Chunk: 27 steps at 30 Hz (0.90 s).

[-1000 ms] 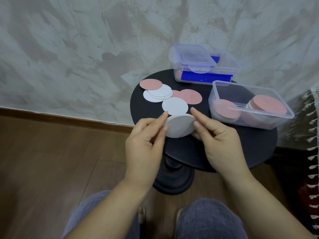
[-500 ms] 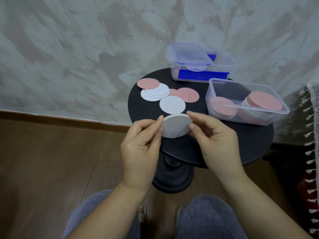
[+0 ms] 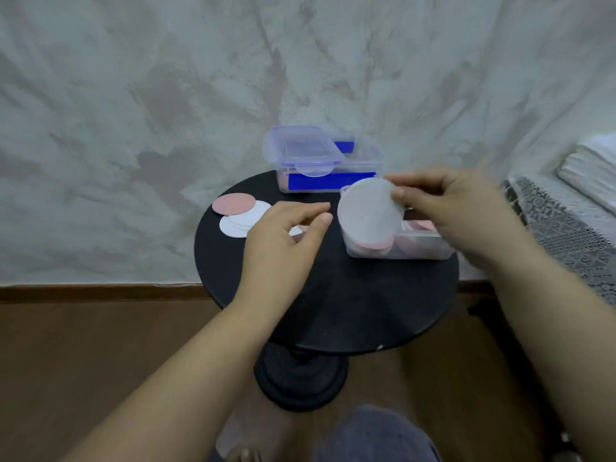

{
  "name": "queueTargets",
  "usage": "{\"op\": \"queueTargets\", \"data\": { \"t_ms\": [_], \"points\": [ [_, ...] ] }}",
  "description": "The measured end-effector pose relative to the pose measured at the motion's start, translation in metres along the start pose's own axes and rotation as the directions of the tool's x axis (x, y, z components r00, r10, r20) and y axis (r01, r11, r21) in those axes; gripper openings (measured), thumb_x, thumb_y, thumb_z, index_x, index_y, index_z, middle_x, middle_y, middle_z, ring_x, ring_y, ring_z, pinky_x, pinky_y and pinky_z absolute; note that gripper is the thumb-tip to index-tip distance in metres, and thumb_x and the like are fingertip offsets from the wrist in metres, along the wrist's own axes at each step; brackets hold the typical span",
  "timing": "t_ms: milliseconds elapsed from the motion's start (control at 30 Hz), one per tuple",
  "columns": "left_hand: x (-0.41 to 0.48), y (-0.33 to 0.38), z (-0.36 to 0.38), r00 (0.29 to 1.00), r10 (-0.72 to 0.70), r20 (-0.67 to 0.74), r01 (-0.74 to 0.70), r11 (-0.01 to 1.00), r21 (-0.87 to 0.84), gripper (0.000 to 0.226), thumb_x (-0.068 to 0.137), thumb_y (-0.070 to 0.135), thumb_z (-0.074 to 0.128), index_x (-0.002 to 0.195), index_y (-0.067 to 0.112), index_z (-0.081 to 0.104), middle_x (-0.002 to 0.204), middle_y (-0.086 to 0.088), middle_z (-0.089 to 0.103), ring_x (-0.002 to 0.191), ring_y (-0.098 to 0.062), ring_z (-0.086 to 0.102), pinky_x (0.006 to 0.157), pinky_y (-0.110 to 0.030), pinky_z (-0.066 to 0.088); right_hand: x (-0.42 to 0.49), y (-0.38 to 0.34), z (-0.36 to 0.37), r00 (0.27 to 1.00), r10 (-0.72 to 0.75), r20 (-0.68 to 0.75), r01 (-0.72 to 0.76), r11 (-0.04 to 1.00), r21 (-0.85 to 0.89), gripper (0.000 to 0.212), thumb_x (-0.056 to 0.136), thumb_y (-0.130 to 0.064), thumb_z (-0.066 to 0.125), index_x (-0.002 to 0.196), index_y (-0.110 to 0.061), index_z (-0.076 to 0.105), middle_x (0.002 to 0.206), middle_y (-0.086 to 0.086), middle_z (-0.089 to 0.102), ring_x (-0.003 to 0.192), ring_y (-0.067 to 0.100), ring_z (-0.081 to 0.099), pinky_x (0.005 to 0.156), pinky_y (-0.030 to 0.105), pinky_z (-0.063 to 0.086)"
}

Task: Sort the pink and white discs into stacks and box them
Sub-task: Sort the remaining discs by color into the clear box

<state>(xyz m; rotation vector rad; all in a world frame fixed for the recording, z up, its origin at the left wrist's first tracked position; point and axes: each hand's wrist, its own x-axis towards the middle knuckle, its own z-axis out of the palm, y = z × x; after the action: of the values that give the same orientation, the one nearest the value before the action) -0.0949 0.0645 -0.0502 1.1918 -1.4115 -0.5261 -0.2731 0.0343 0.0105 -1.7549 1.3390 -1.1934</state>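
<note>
In the head view, a white disc (image 3: 368,211) is pinched at its right edge between the thumb and fingers of the right hand (image 3: 460,211). It is held tilted, above the left end of the open box (image 3: 400,253). Whether it is one disc or a thin stack cannot be told through the blur. Pink discs (image 3: 373,244) are seen stacked inside the open box, at its left end and further right, partly hidden by the hand.

The left hand (image 3: 283,241) is held just left of the open box with relaxed fingers, and nothing is gripped in it. Well to the left of the open box, a loose pink disc (image 3: 233,204) lies overlapping several loose white discs (image 3: 246,221) on the table (image 3: 350,311).

Behind the open box, a second box (image 3: 333,181) with a blue strip is set. A lid (image 3: 305,150) is laid askew on it, and something pink shows at its left end.
</note>
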Motion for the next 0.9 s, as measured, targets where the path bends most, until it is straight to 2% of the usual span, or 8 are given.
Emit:
{"op": "queueTargets", "data": {
  "t_ms": [67, 133, 233, 333, 500, 700, 833, 900],
  "points": [
    [0.013, -0.005, 0.011, 0.991, 0.079, 0.103, -0.095, 0.983, 0.155, 0.017, 0.084, 0.016, 0.066, 0.100, 0.016, 0.071, 0.102, 0.004, 0.065, 0.096, -0.003, 0.057, 0.084, -0.013, 0.044, 0.026, -0.005, -0.022, 0.998, 0.068, 0.013, -0.067, 0.997, -0.039, 0.027, 0.086, 0.001, 0.060, 0.105, -0.017, 0.064, 0.082, 0.002, 0.066, 0.061, 0.002, 0.064, 0.062, 0.015, 0.056],
    [0.020, -0.010, 0.021, 0.963, 0.158, 0.220, -0.216, 0.938, 0.271, 0.020, 0.081, 0.018, 0.069, 0.101, 0.016, 0.071, 0.104, 0.003, 0.063, 0.098, -0.007, 0.056, 0.087, -0.017, 0.042, 0.049, -0.005, -0.035, 0.990, 0.127, 0.061, -0.115, 0.979, -0.168, 0.023, 0.085, 0.000, 0.062, 0.102, -0.013, 0.066, 0.084, 0.007, 0.067, 0.068, 0.012, 0.063, 0.067, 0.021, 0.057],
    [0.026, -0.012, 0.032, 0.921, 0.223, 0.320, -0.326, 0.892, 0.314, 0.019, 0.081, 0.018, 0.069, 0.100, 0.013, 0.072, 0.103, -0.001, 0.064, 0.096, -0.013, 0.058, 0.085, -0.021, 0.042, 0.073, 0.002, -0.033, 0.964, 0.197, 0.176, -0.115, 0.913, -0.391, 0.019, 0.084, -0.002, 0.064, 0.100, -0.010, 0.069, 0.090, 0.008, 0.068, 0.074, 0.015, 0.064, 0.065, 0.021, 0.058],
    [0.029, -0.016, 0.037, 0.893, 0.312, 0.324, -0.415, 0.850, 0.325, 0.012, 0.078, 0.011, 0.072, 0.089, 0.008, 0.073, 0.092, -0.007, 0.067, 0.087, -0.022, 0.062, 0.077, -0.028, 0.046, 0.085, 0.011, -0.017, 0.923, 0.259, 0.283, -0.095, 0.869, -0.485, 0.015, 0.083, -0.003, 0.064, 0.095, -0.011, 0.071, 0.091, 0.008, 0.070, 0.079, 0.019, 0.067, 0.072, 0.027, 0.057],
    [0.029, -0.023, 0.039, 0.889, 0.348, 0.298, -0.435, 0.846, 0.309, 0.009, 0.075, 0.010, 0.071, 0.083, 0.007, 0.073, 0.086, -0.008, 0.067, 0.079, -0.024, 0.063, 0.071, -0.033, 0.052, 0.095, 0.025, -0.006, 0.890, 0.299, 0.344, -0.074, 0.840, -0.538, 0.010, 0.083, -0.008, 0.066, 0.088, -0.015, 0.071, 0.083, 0.002, 0.070, 0.072, 0.014, 0.068, 0.066, 0.021, 0.056],
    [0.028, -0.026, 0.041, 0.903, 0.339, 0.265, -0.412, 0.859, 0.303, 0.013, 0.077, 0.019, 0.065, 0.082, 0.011, 0.073, 0.085, -0.003, 0.066, 0.077, -0.020, 0.062, 0.070, -0.030, 0.046, 0.094, 0.033, -0.003, 0.817, 0.332, 0.472, 0.055, 0.770, -0.635, 0.016, 0.087, -0.012, 0.063, 0.099, -0.017, 0.071, 0.091, 0.002, 0.071, 0.078, 0.014, 0.068, 0.080, 0.028, 0.056],
    [0.027, -0.026, 0.042, 0.911, 0.327, 0.250, -0.394, 0.868, 0.303, 0.013, 0.077, 0.019, 0.065, 0.082, 0.012, 0.074, 0.083, -0.002, 0.066, 0.076, -0.012, 0.058, 0.069, -0.027, 0.045, 0.095, 0.029, -0.001, 0.776, 0.389, 0.497, 0.051, 0.746, -0.664, 0.024, 0.093, -0.013, 0.052, 0.112, -0.018, 0.065, 0.100, 0.001, 0.071, 0.089, 0.013, 0.068, 0.089, 0.032, 0.053],
    [0.027, -0.026, 0.042, 0.913, 0.328, 0.243, -0.393, 0.866, 0.308, 0.013, 0.077, 0.019, 0.065, 0.083, 0.012, 0.074, 0.083, -0.002, 0.067, 0.075, -0.014, 0.060, 0.069, -0.027, 0.046, 0.095, 0.027, 0.002, 0.747, 0.430, 0.507, 0.047, 0.727, -0.685, 0.028, 0.095, -0.009, 0.046, 0.117, -0.018, 0.061, 0.098, -0.001, 0.069, 0.087, 0.010, 0.066, 0.090, 0.030, 0.051]
  ]
}}
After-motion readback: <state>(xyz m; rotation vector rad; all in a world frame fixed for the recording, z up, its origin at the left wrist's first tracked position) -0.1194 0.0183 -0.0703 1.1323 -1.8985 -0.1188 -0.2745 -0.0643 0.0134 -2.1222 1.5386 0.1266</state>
